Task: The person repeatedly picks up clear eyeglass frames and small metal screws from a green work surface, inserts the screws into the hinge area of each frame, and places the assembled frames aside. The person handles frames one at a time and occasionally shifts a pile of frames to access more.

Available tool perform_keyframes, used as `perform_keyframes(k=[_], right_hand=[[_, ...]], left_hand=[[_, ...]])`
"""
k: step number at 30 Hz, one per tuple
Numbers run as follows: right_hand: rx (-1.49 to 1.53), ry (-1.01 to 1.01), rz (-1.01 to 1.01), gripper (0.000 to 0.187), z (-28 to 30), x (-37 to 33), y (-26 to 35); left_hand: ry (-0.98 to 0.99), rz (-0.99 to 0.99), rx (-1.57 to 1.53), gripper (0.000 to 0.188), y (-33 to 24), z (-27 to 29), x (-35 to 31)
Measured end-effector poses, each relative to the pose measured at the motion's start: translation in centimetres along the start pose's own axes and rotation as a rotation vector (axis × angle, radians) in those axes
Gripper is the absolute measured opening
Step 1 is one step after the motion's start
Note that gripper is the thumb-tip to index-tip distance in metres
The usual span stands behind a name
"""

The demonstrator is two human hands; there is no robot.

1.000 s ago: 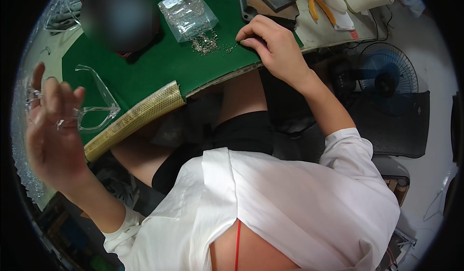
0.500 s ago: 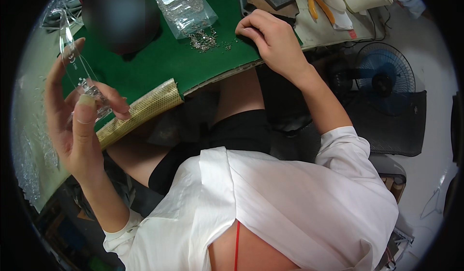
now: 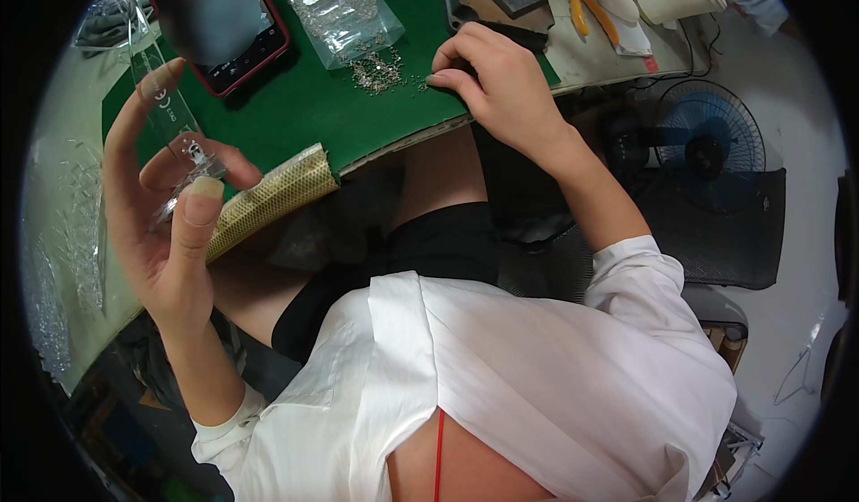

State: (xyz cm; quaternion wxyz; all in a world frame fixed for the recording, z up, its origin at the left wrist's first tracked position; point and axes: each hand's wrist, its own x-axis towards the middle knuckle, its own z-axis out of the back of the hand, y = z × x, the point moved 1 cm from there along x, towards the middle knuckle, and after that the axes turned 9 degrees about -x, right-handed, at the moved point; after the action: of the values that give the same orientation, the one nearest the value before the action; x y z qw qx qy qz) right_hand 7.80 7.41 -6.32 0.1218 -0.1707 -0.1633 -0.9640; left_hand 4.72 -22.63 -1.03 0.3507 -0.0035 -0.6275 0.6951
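Nearest the camera is the person's white shirt, with dark shorts over the lap just beyond it. The left hand is raised at the left, clear of the table, its thumb and fingers closed on a clear plastic piece that stands nearly upright between them, the forefinger stretched up along its edge. Just beside that hand, at the table's near edge, lies a yellow mesh roll. The green mat covers the table beyond it. The right hand rests on the far right part of the mat, fingers curled together, its fingertips pinched down at the mat's surface among a scatter of small metal parts; whether it grips one of them cannot be told. Just behind the parts lies a clear bag of more of them, and to its left a phone in a red case. Off to the right, below the table, stands a blue fan.
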Motion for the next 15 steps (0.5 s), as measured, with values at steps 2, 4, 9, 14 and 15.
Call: perform_keyframes(k=[2,4,9,14,15], right_hand=[[-0.036,-0.018,0.002,0.01,-0.3,0.0,0.1],[-0.063,-0.019,0.021,0.009,-0.2,-0.1,0.2],[-0.006,0.011,0.037,0.008,0.2,-0.7,-0.5],[0.66,-0.065,-0.021,0.005,3.1,1.2,0.1],[0.748,-0.118,0.068,0.011,4.4,1.8,1.4]], left_hand=[[-0.011,0.005,-0.005,0.062,-0.1,-0.2,-0.1],[-0.009,0.015,-0.019,0.063,0.0,-0.3,-0.2],[-0.006,-0.059,-0.092,0.065,-0.2,-1.1,0.2],[0.115,-0.002,-0.264,0.073,-0.8,-5.4,2.2],[0.124,0.018,-0.274,0.072,-0.7,-6.5,2.5]])
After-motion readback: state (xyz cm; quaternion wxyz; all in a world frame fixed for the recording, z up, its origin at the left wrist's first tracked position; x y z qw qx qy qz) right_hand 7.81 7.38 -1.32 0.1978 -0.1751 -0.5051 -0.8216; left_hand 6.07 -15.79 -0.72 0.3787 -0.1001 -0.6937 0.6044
